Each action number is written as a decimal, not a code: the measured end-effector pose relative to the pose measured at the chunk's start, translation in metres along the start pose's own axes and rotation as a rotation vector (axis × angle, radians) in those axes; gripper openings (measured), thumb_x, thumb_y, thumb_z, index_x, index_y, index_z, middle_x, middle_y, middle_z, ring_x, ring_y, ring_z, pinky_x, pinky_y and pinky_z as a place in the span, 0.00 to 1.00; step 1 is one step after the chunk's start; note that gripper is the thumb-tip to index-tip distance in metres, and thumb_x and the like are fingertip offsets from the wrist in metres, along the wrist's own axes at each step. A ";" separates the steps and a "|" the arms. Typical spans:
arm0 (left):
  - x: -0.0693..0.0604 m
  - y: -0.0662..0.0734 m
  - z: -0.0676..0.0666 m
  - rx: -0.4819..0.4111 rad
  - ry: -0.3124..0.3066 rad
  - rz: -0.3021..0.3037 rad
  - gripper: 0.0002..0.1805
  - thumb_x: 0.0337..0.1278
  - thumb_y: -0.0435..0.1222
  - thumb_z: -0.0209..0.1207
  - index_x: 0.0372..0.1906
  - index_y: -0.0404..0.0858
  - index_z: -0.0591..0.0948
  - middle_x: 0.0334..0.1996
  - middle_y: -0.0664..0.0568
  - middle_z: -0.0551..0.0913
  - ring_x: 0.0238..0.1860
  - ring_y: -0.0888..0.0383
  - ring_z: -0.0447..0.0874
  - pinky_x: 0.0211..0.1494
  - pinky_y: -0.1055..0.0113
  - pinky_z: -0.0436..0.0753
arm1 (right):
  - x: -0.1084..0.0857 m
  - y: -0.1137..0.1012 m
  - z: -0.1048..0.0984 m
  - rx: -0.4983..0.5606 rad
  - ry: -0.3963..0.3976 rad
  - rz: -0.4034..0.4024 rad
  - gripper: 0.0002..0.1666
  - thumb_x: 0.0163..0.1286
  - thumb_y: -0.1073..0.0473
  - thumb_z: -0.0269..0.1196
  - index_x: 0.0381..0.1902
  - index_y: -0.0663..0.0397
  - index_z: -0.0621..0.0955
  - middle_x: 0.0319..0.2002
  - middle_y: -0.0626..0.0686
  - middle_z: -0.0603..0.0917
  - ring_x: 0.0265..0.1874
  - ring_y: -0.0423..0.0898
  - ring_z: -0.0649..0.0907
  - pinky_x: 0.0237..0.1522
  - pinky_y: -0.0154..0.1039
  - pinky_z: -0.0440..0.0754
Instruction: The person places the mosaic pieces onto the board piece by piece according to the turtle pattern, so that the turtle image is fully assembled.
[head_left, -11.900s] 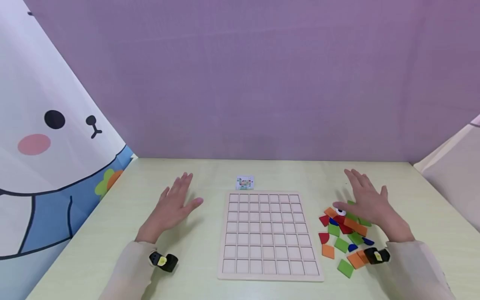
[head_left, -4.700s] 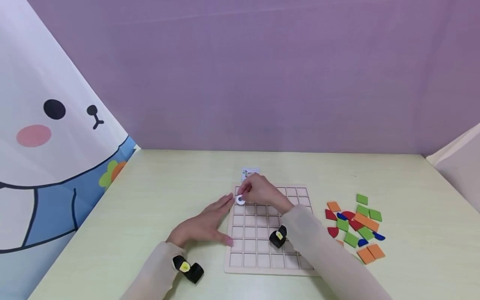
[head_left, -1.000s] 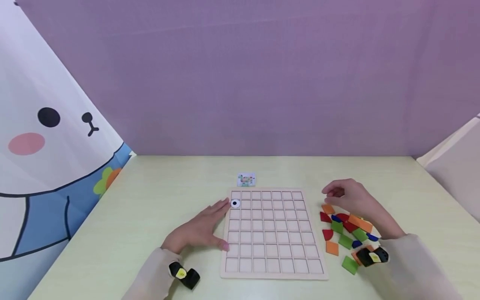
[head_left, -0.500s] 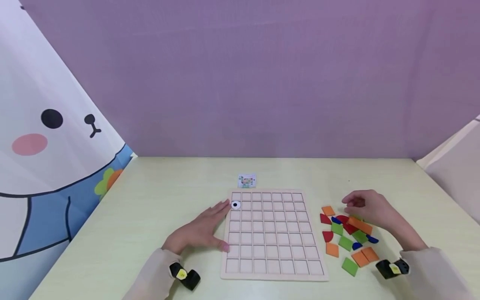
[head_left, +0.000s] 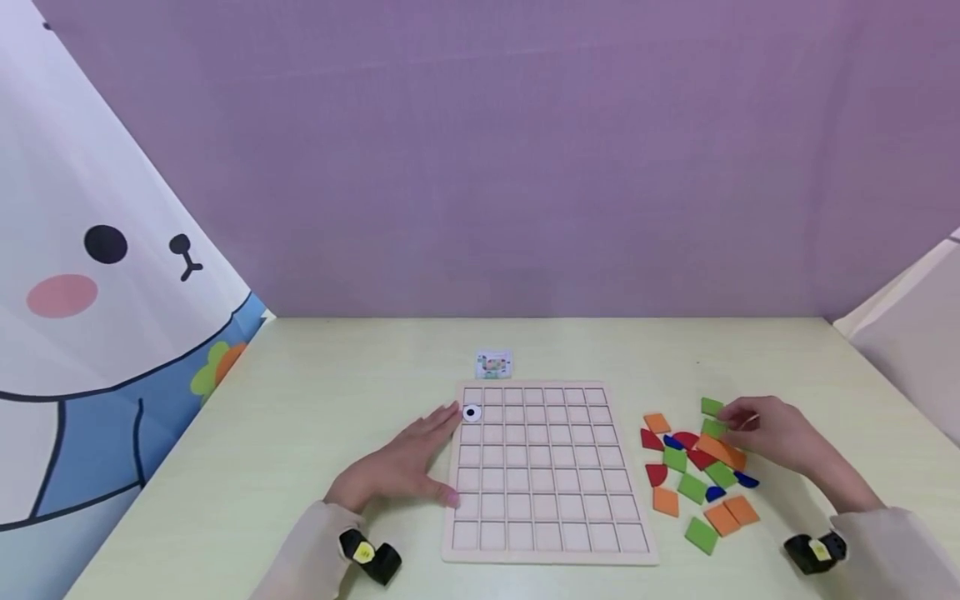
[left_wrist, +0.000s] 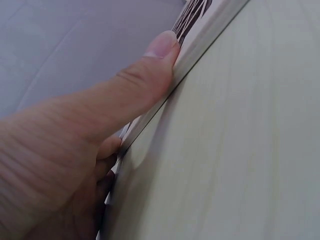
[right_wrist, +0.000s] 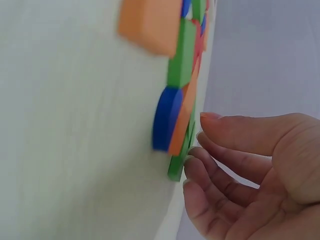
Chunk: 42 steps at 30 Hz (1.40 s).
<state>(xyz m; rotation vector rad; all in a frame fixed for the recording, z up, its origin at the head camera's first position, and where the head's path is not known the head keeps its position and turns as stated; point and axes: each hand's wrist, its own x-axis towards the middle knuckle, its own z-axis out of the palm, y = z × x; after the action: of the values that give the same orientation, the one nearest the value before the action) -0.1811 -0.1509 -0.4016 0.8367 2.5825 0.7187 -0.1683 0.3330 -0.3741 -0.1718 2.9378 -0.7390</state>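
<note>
A pale wooden grid board lies on the table. My left hand rests along its left edge with fingers extended; in the left wrist view the thumb lies against the rim. A white disc with a black dot sits in the leftmost cell of the second row. My right hand is at the far right of the loose pieces, its fingertips close beside a green tile. In the right wrist view the fingers of this hand are loosely bent, with no piece visible between them.
Loose orange tiles, red curved pieces, blue half-rounds and green tiles lie right of the board, some overlapping. A small printed card lies behind the board. A purple cloth hangs behind the table.
The white disc went from the pile to the board in the right hand. That hand has since returned and shifted right over the pieces, uncovering green tiles. The left hand stays at the board's edge.
</note>
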 end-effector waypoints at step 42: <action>0.000 -0.002 0.001 0.017 0.004 -0.001 0.64 0.39 0.61 0.67 0.76 0.38 0.46 0.77 0.47 0.40 0.77 0.46 0.36 0.77 0.45 0.43 | 0.016 -0.013 0.009 -0.017 -0.065 -0.057 0.16 0.54 0.65 0.70 0.40 0.64 0.79 0.31 0.51 0.78 0.32 0.45 0.74 0.29 0.29 0.76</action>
<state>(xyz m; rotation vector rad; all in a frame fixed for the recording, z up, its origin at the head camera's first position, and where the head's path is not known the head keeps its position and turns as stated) -0.1819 -0.1518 -0.4040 0.8400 2.5953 0.6998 -0.1817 0.3153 -0.3772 -0.2769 2.8894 -0.7030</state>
